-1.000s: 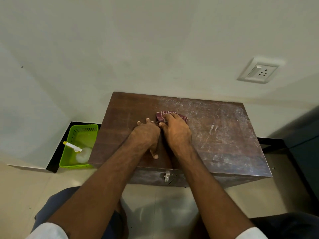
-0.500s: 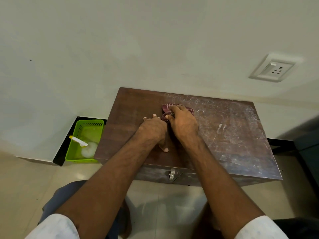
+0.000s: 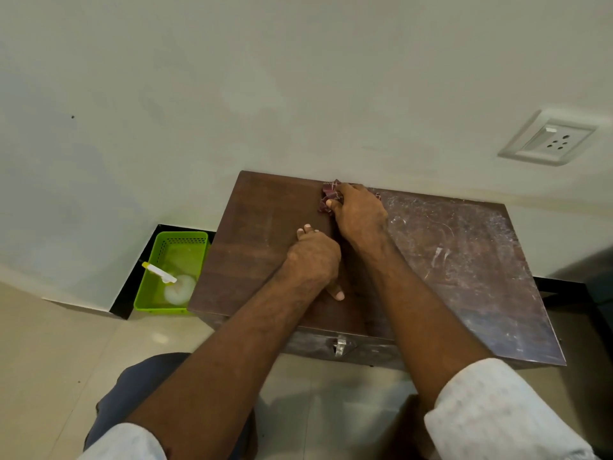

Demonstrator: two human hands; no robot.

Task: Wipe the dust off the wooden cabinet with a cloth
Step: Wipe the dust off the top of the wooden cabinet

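Head view. Nearest the camera were two pale sleeves (image 3: 497, 410) and dark trousers above a glossy beige tiled floor (image 3: 49, 343). On that floor stood the low wooden cabinet (image 3: 258, 234), its front face carrying a metal latch (image 3: 340, 346). The top was dark brown. Its left part looked clean and even, while the right part was covered with pale dust streaks and scuffs.

The left hand (image 3: 313, 260) rested near the middle of the top, fingers bent, their tips and the thumb on the wood, grasping nothing. Beyond it, the right hand (image 3: 360, 215) pressed the cloth (image 3: 328, 197) against the top at the far edge, beside the wall, fingers clenched over it. The cloth was maroon with thin pale lines, crumpled and mostly hidden under the hand.

Left of the cabinet, a green perforated basket (image 3: 179, 235) held a white bottle (image 3: 180, 288). Behind rose a plain off-white wall (image 3: 298, 78) with black skirting and, upper right, a white socket (image 3: 549, 139).
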